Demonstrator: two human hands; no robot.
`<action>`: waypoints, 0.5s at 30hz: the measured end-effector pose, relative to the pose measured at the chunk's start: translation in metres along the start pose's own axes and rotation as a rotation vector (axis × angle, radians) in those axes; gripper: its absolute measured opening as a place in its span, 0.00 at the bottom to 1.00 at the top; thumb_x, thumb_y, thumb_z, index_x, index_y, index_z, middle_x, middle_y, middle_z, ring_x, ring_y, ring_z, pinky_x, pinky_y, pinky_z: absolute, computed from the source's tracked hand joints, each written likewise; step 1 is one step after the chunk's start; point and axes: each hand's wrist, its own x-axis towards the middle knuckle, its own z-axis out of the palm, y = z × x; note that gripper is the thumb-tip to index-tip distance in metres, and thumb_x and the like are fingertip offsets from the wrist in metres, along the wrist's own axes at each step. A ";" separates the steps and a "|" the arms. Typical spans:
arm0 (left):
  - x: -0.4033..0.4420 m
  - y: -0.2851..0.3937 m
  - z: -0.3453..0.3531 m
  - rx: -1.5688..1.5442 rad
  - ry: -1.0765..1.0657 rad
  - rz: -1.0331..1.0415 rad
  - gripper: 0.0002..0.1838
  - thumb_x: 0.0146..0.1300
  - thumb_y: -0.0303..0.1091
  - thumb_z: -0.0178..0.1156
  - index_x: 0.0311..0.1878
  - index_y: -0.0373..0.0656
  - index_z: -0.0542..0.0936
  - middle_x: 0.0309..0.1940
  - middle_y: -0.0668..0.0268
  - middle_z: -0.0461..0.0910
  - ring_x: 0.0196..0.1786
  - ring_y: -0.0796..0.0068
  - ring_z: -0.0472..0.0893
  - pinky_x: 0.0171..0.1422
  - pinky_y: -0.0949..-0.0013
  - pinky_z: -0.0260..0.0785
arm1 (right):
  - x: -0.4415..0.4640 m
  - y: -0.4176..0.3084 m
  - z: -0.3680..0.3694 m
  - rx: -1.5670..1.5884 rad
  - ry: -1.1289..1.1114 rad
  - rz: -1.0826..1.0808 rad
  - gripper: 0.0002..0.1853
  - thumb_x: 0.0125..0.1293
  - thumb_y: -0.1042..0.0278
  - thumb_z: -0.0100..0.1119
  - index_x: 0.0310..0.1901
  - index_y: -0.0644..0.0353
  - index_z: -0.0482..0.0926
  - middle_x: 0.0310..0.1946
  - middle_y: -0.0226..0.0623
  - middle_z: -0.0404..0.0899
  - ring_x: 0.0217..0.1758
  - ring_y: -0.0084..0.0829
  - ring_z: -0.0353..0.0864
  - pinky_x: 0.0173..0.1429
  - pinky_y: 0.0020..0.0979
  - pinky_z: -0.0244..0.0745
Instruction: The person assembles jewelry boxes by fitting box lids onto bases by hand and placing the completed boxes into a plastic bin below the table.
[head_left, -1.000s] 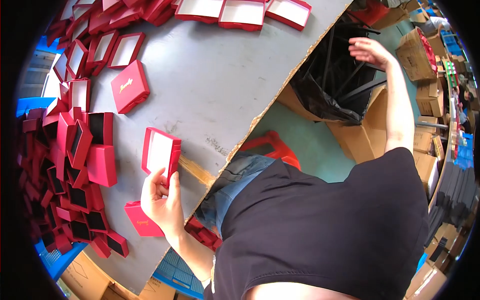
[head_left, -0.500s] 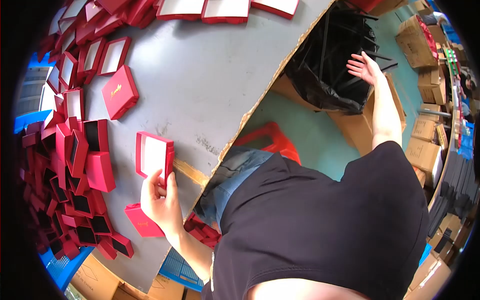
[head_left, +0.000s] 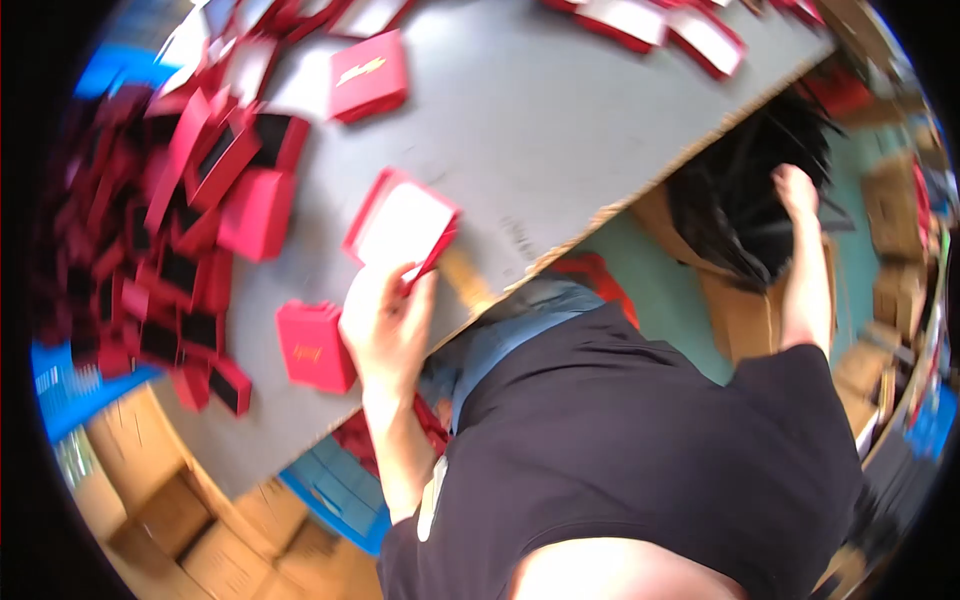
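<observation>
My left hand [head_left: 385, 325] grips the near edge of an open red box part [head_left: 402, 222], with its white inside facing up, above the grey table. A closed red box [head_left: 316, 345] with gold lettering lies on the table just left of that wrist. My right hand [head_left: 796, 192] is over the black plastic bag [head_left: 725, 200] beyond the table edge. Its fingers look curled in, blurred, and whatever they hold, if anything, cannot be made out. Black strips stick out of the bag around it.
A heap of red boxes [head_left: 180, 260] with black insides covers the table's left end. Another closed red box [head_left: 369, 76] and open white-lined pieces [head_left: 706, 38] lie farther back. The table's rough edge [head_left: 600, 215] runs diagonally. Cardboard cartons [head_left: 225, 555] stand below left.
My view has turned, shifting the table scene. My right hand's spread fingers have drawn in over the bag. My left hand still holds the open box part, now tilted differently.
</observation>
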 end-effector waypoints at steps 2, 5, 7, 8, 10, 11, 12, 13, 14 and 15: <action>-0.006 -0.004 0.002 0.004 0.018 -0.007 0.11 0.55 0.23 0.73 0.42 0.40 0.85 0.30 0.69 0.79 0.27 0.81 0.72 0.32 0.76 0.66 | 0.002 -0.062 -0.069 -0.001 -0.204 0.208 0.22 0.66 0.44 0.65 0.33 0.58 0.84 0.20 0.37 0.81 0.24 0.31 0.83 0.34 0.36 0.76; -0.014 -0.011 0.003 0.010 0.058 0.045 0.14 0.55 0.25 0.74 0.44 0.40 0.84 0.32 0.67 0.80 0.25 0.81 0.71 0.30 0.75 0.66 | 0.013 -0.100 -0.111 0.583 -0.138 0.174 0.19 0.71 0.50 0.64 0.39 0.61 0.85 0.29 0.32 0.86 0.31 0.25 0.84 0.36 0.29 0.77; -0.019 -0.008 0.000 0.018 0.013 -0.001 0.14 0.55 0.26 0.74 0.45 0.41 0.83 0.38 0.62 0.82 0.31 0.71 0.78 0.35 0.70 0.72 | 0.003 -0.155 -0.152 0.960 -0.161 -0.140 0.16 0.72 0.59 0.64 0.50 0.64 0.84 0.42 0.35 0.86 0.44 0.26 0.84 0.49 0.28 0.77; -0.021 -0.004 -0.003 0.014 -0.025 -0.053 0.15 0.55 0.28 0.73 0.46 0.41 0.83 0.43 0.58 0.83 0.38 0.61 0.85 0.42 0.65 0.79 | -0.021 -0.229 -0.189 1.034 -0.154 -0.301 0.18 0.71 0.64 0.64 0.56 0.65 0.82 0.51 0.38 0.86 0.53 0.29 0.84 0.59 0.30 0.77; -0.029 -0.011 -0.003 0.058 0.130 0.046 0.20 0.50 0.29 0.77 0.47 0.43 0.85 0.49 0.63 0.82 0.29 0.76 0.76 0.35 0.73 0.71 | -0.038 -0.309 -0.213 0.841 -0.247 -0.785 0.29 0.63 0.68 0.69 0.66 0.62 0.77 0.65 0.43 0.78 0.70 0.36 0.74 0.74 0.37 0.66; -0.033 -0.010 -0.013 0.143 0.164 0.100 0.21 0.48 0.30 0.78 0.47 0.43 0.85 0.49 0.61 0.81 0.38 0.70 0.77 0.43 0.67 0.72 | -0.047 -0.351 -0.218 0.788 -0.288 -0.923 0.35 0.56 0.70 0.72 0.68 0.60 0.75 0.70 0.43 0.72 0.75 0.39 0.68 0.77 0.39 0.63; -0.038 -0.010 -0.022 0.229 0.193 0.152 0.22 0.47 0.31 0.78 0.48 0.42 0.85 0.50 0.60 0.81 0.46 0.64 0.79 0.51 0.61 0.74 | -0.053 -0.386 -0.221 0.730 -0.328 -1.060 0.42 0.49 0.71 0.75 0.71 0.57 0.72 0.75 0.44 0.66 0.79 0.42 0.62 0.80 0.41 0.59; -0.047 -0.011 -0.033 0.312 0.274 0.144 0.24 0.45 0.32 0.79 0.48 0.42 0.85 0.52 0.58 0.80 0.54 0.59 0.76 0.59 0.56 0.70 | -0.055 -0.415 -0.216 0.691 -0.350 -1.117 0.47 0.46 0.71 0.76 0.72 0.55 0.70 0.76 0.43 0.64 0.80 0.44 0.61 0.81 0.43 0.59; -0.058 -0.011 -0.043 0.393 0.352 0.138 0.25 0.44 0.33 0.79 0.48 0.41 0.84 0.54 0.56 0.79 0.61 0.53 0.74 0.68 0.50 0.65 | -0.055 -0.440 -0.205 0.649 -0.369 -1.171 0.51 0.43 0.72 0.78 0.74 0.53 0.67 0.77 0.43 0.61 0.81 0.45 0.59 0.81 0.44 0.58; -0.073 -0.022 -0.050 0.446 0.425 0.089 0.31 0.42 0.34 0.80 0.54 0.41 0.83 0.60 0.52 0.75 0.67 0.50 0.70 0.74 0.46 0.60 | -0.052 -0.460 -0.195 0.607 -0.384 -1.221 0.56 0.39 0.72 0.79 0.76 0.51 0.65 0.78 0.43 0.59 0.81 0.47 0.57 0.82 0.45 0.58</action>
